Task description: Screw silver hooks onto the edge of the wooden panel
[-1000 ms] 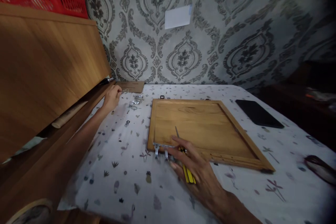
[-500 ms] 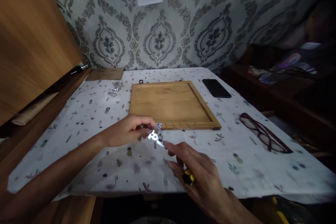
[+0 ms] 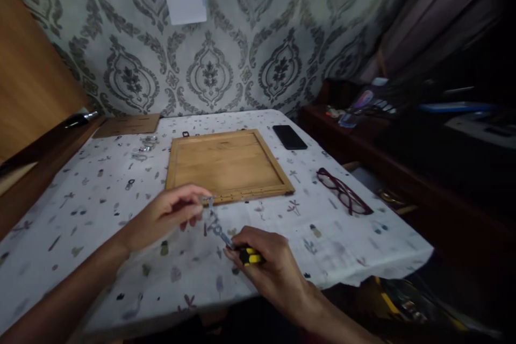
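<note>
While my left hand [image 3: 165,214] pinches a metal fitting [image 3: 217,228], right hand [image 3: 276,260] clamping a screwdriver [image 3: 252,256], loose pieces [image 3: 147,143] beyond lie unfixed.

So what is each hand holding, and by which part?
The left hand pinches a metal fitting by its far end; the right hand is at its near end, also gripping a yellow-and-black tool by the handle.

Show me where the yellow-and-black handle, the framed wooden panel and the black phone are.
Yellow-and-black handle [image 3: 250,256]: head view, on its yellow-striped end.
Framed wooden panel [image 3: 221,164]: head view, on the middle of its inner board.
Black phone [image 3: 289,137]: head view, on the middle of its upper face.
</note>
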{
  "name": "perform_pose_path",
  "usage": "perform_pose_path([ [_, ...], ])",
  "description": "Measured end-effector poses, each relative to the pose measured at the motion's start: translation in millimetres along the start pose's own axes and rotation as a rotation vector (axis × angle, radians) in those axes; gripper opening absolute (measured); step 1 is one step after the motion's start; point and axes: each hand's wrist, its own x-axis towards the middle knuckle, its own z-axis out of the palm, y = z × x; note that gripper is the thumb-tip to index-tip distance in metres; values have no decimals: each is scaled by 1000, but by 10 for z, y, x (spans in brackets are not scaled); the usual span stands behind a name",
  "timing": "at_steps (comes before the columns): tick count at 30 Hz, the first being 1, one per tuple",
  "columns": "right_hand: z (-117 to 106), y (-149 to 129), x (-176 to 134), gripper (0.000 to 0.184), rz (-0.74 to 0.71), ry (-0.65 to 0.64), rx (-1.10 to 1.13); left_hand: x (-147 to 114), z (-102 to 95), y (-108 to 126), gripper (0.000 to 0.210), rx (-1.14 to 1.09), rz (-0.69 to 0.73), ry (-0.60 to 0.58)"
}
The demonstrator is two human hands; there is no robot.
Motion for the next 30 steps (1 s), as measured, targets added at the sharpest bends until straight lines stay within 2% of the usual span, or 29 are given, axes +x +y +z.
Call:
perform_pose_path([
  [2, -31, 24, 102, 24, 139, 95, 115, 114, -160, -75, 30, -26, 45, 155],
  [5, -89, 111, 280, 32, 384, 222, 435, 321, -370, -240, 32, -81, 88, 383],
  [7, -135, 207, 401, 38, 441, 268, 519, 427, -454, -383, 35, -159, 90, 526],
  [10, -203, 375, 554, 44, 542, 303, 646, 481, -503, -618, 40, -175, 45, 622],
  [14, -288, 529, 621, 50, 643, 216, 770, 402, -502, -798, 43, -189, -35, 638],
  [17, -330, 616, 538, 53, 700, 107, 867, 330, -484, -786, 42, -212, -68, 666],
  [19, -341, 690, 467, 48, 731, 89, 963, 309, -469, -755, 42, -222, -80, 676],
  [21, -345, 746, 426, 46, 663, 111, 1041, 305, -462, -736, 43, -226, -75, 678],
  [22, -347, 759, 421, 49, 649, 114, 1052, 305, -464, -735, 43, -225, -67, 679],
  [27, -377, 734, 498, 40, 616, 167, 1046, 298, -508, -751, 41, -152, 45, 644],
  [30, -396, 722, 540, 35, 552, 197, 1048, 237, -468, -586, 34, -30, 173, 577],
])
